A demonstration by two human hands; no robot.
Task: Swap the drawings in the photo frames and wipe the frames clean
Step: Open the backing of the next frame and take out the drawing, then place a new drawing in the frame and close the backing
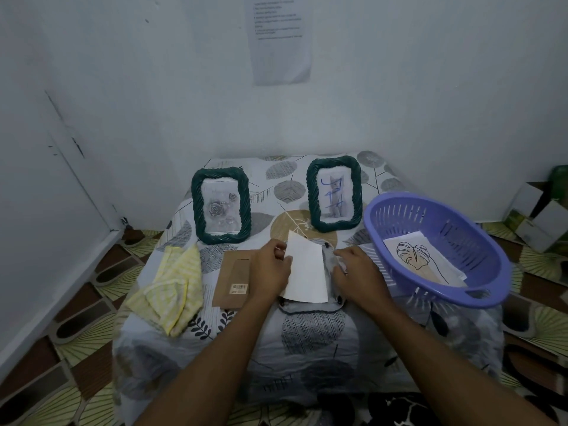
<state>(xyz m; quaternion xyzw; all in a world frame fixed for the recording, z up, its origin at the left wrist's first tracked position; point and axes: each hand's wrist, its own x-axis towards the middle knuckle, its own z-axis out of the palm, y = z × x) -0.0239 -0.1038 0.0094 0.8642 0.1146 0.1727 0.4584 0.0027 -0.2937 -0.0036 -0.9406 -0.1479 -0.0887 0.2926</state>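
A white sheet (307, 269) is pinched at its left edge in the grip of the left hand (272, 265) and held tilted over a flat frame (307, 310) at the middle of the cloth-covered desk (307, 348). The right hand (358, 272) is set with bent fingers on that frame's right edge; whether its grip holds anything cannot be told. Behind them a rose frame (246, 210) and a second frame (357, 192) with blue strokes are stood upright. A brown backing board (233, 272) is partly covered by the left hand, and its barcode sticker (239, 288) is too small to read. A yellow cloth (172, 287) is heaped at the left. A purple basket (455, 295) at the right holds a leaf drawing (413, 255). The print on the wall sheet (281, 41) is blurred.
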